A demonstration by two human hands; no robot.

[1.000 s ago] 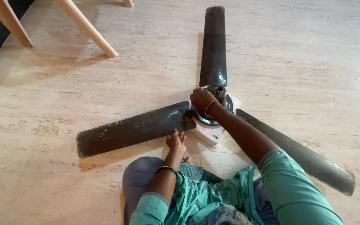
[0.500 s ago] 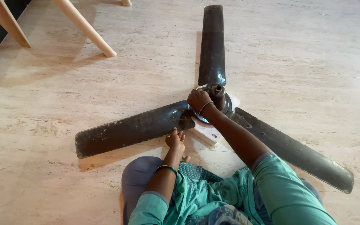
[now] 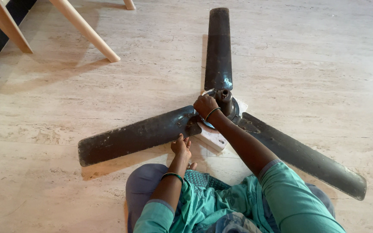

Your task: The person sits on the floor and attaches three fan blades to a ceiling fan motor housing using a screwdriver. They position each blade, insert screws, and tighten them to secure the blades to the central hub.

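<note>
Down at the floor, the right hand (image 3: 205,106) reaches forward on a nearly straight arm, wrist bent, its fingers curled and resting on the left side of the fan hub (image 3: 226,103); whether they grip a part there cannot be told. Nearer the body, the left hand (image 3: 181,146) is bent up at the wrist, fingers loosely gathered and touching the near edge of the left blade (image 3: 139,135), holding nothing that shows. Each wrist wears a thin dark bangle. A dark, worn ceiling fan (image 3: 219,64) lies flat on the pale stone floor (image 3: 65,99), its three scuffed, dusty blades spread out from the round hub, which sits on a small white block (image 3: 212,138). Beyond the fan, at upper left, stand slanted wooden legs (image 3: 85,28).
</note>
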